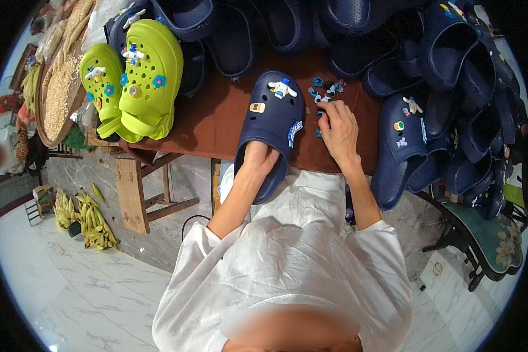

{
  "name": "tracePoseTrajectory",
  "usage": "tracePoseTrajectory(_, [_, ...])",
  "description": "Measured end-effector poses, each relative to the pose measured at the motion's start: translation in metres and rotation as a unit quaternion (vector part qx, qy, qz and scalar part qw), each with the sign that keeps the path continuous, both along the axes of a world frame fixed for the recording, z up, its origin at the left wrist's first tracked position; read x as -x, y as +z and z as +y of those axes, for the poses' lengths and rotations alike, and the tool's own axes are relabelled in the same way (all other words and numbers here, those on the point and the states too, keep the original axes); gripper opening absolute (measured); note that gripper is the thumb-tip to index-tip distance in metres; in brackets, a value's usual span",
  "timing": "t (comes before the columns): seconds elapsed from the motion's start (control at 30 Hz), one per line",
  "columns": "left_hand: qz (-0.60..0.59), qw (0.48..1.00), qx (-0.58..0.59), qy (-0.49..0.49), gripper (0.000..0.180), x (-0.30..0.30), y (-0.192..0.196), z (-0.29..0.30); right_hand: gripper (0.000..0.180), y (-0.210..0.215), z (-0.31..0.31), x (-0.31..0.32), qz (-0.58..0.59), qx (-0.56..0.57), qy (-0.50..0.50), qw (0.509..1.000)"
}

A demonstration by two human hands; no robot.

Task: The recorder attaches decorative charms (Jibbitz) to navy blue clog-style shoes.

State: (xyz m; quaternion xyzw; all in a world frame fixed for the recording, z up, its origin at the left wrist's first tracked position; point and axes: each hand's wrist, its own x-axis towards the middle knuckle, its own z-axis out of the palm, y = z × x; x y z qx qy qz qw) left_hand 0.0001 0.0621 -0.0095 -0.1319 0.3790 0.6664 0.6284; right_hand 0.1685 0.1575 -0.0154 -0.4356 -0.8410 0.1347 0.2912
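My left hand [259, 158] reaches into the opening of a navy clog [258, 126]; its fingertips are hidden inside as it holds the shoe, toe pointing away from me. A white character charm [282, 88], a small orange-and-white charm [257, 107] and a blue lettered charm [295, 134] sit on its upper. To the right, my right hand [338, 129] has its fingers bent together at the near edge of a small pile of loose shoe charms [328, 90], blue, black and white. Whatever its fingertips hold cannot be made out.
Green clogs [149, 76] with charms stand at the left of the brown-covered table [205, 126]. Navy clogs [232, 44] line the back, and more, including a decorated one [400, 146], crowd the right. A wooden stool [132, 193], corn cobs [91, 220] and a patterned chair [481, 234] are around the table.
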Motion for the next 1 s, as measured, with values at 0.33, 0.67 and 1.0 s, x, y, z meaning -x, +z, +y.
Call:
tracePoseTrajectory(0.33, [-0.012, 1.000, -0.026, -0.002, 0.036, -0.003, -0.002, 0.004, 0.020, 0.005, -0.002, 0.005, -0.020, 0.020, 0.032, 0.999])
tracePoseTrajectory(0.67, [-0.023, 0.998, -0.052, -0.004, 0.037, -0.010, 0.000, 0.008, 0.011, 0.022, 0.004, 0.019, 0.225, 0.289, 0.067, 0.928])
tracePoseTrajectory(1.0, [0.043, 0.998, -0.026, -0.025, 0.037, -0.027, -0.001, -0.004, 0.016, 0.009, 0.004, 0.013, 0.329, 0.410, 0.045, 0.849])
